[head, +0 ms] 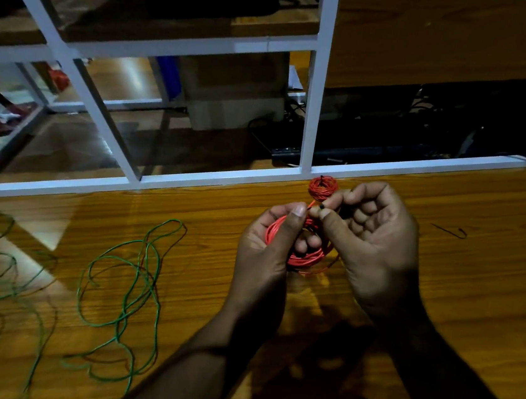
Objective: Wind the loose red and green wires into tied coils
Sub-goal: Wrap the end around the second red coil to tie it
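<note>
your left hand (266, 242) cradles the half-wound coil of thin red wire (301, 253), thumb curled over the top of the loops, probably to keep them from springing apart. your right hand (372, 231) pinches something small and dark (322, 207) at the top of that coil between thumb and forefinger, other fingers folded in; looks like a tie or the wire's end, too small to tell. likely you're at the tying step for this coil.

a smaller finished red coil with a dark tie (323, 188) sits on the glossy orange-brown wooden table (474, 289), just beyond your hands, near the white frame rail (212, 175). looks parked out of the way. a loose tangle of thin green wire (133, 286) is spread on the table to your left, well apart, not yet wound. a short dark wire piece (451, 231) lies to the right, maybe a spare tie.

room is dim; white metal frame with glass panes behind the table, floor, a pale box and dark cables beyond.
</note>
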Available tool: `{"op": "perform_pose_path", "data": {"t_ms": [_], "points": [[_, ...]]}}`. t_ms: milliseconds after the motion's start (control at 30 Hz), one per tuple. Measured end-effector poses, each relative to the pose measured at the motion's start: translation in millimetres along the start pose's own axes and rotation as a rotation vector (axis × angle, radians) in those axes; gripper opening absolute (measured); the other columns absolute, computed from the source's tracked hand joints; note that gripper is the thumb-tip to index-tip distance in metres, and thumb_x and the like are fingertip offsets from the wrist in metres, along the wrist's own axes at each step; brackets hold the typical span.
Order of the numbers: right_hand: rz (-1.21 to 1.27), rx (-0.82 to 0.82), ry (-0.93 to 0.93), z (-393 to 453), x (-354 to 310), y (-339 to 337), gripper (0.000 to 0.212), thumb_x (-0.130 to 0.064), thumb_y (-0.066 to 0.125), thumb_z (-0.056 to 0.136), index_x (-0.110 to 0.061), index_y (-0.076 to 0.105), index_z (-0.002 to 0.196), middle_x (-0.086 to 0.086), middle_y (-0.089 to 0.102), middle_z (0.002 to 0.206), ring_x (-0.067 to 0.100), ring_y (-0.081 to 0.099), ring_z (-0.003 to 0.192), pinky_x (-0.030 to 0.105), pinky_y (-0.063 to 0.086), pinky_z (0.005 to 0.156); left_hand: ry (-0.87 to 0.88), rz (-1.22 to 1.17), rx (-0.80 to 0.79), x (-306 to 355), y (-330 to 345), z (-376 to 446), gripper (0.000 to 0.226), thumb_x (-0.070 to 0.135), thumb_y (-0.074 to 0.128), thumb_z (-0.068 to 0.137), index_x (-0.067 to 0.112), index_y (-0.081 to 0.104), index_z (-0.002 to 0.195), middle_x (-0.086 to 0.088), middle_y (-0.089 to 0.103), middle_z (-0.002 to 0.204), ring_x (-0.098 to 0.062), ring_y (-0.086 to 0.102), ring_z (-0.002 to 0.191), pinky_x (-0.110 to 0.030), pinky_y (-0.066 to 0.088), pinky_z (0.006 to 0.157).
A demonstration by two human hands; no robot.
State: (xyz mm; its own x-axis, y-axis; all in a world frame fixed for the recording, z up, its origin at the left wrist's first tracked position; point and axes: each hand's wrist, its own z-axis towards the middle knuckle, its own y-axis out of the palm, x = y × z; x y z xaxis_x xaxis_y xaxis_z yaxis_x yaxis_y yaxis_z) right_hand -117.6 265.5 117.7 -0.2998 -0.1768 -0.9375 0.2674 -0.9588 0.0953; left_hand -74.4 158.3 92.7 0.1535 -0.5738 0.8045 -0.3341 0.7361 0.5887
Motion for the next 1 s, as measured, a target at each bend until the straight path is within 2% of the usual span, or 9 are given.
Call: {"op": "perform_pose_path", "data": {"t_ms": [100,300,400,567,667,867,1000], "points": [[-0.045,0.009,-0.038,-2.3,-2.2,0.2,0.022,-0.01,0.07,0.081,-0.018,0.053,0.092,0.005,0.068,0.09,0.024,0.07,0.087,0.035,0.059,0.078,0.036,0.017,-0.011,0.5,1.3,-1.3,0.025,0.025,0.067,0.082,0.009,0.065,0.101,0.0,0.061,0.058,-0.008,0.059,0.057,-0.02,0.053,0.059],[-0.007,-0.004,-0.091,-4.6,-3.7,-0.2,0.029,0.001,0.07,0.083,-0.019,0.051,0.089,0.007,0.069,0.09,0.024,0.07,0.084,0.032,0.057,0.073,0.122,0.106,-0.025,2.8,2.0,-3.4,0.022,0.023,0.065,0.087,0.008,0.064,0.103,0.001,0.062,0.063,-0.008,0.057,0.059,-0.019,0.051,0.06],[0.023,-0.006,-0.088,-4.6,-3.2,0.4,0.027,0.001,0.069,0.082,-0.019,0.051,0.089,0.007,0.069,0.09,0.023,0.07,0.08,0.032,0.058,0.069,0.133,0.12,-0.024,3.5,3.0,-4.2,0.021,0.022,0.065,0.087,0.008,0.064,0.103,0.003,0.062,0.064,-0.006,0.057,0.059,-0.019,0.051,0.06],[0.061,0.018,-0.066,-7.1,-5.8,-0.8,0.033,0.014,0.067,0.084,-0.015,0.051,0.088,0.005,0.069,0.086,0.017,0.07,0.076,0.024,0.057,0.069,0.167,0.116,-0.021,3.6,5.8,-6.3,0.02,0.022,0.065,0.085,0.009,0.064,0.1,0.0,0.063,0.063,-0.008,0.057,0.058,-0.018,0.051,0.059],[0.051,0.025,-0.07,-7.3,-5.3,-1.5,0.032,0.012,0.068,0.084,-0.015,0.052,0.088,0.008,0.069,0.088,0.021,0.07,0.081,0.028,0.058,0.072,0.184,0.138,-0.03,3.9,5.9,-7.4,0.019,0.021,0.065,0.087,0.009,0.064,0.101,0.0,0.064,0.065,-0.008,0.057,0.059,-0.019,0.051,0.06],[0.081,0.003,-0.048,-8.1,-10.3,-2.1,0.03,0.014,0.066,0.085,-0.012,0.051,0.088,0.004,0.07,0.085,0.015,0.069,0.073,0.023,0.058,0.067,0.191,0.152,-0.036,5.4,7.3,-9.3,0.018,0.02,0.065,0.087,0.009,0.064,0.1,0.001,0.064,0.065,-0.006,0.058,0.058,-0.018,0.051,0.059],[0.062,0.01,-0.054,-7.6,-8.0,-2.8,0.033,0.013,0.067,0.084,-0.016,0.052,0.088,0.006,0.07,0.087,0.019,0.071,0.081,0.026,0.057,0.071,0.191,0.152,-0.029,5.4,7.3,-10.2,0.02,0.021,0.065,0.087,0.008,0.065,0.102,0.0,0.064,0.065,-0.008,0.058,0.059,-0.019,0.051,0.06]]}}
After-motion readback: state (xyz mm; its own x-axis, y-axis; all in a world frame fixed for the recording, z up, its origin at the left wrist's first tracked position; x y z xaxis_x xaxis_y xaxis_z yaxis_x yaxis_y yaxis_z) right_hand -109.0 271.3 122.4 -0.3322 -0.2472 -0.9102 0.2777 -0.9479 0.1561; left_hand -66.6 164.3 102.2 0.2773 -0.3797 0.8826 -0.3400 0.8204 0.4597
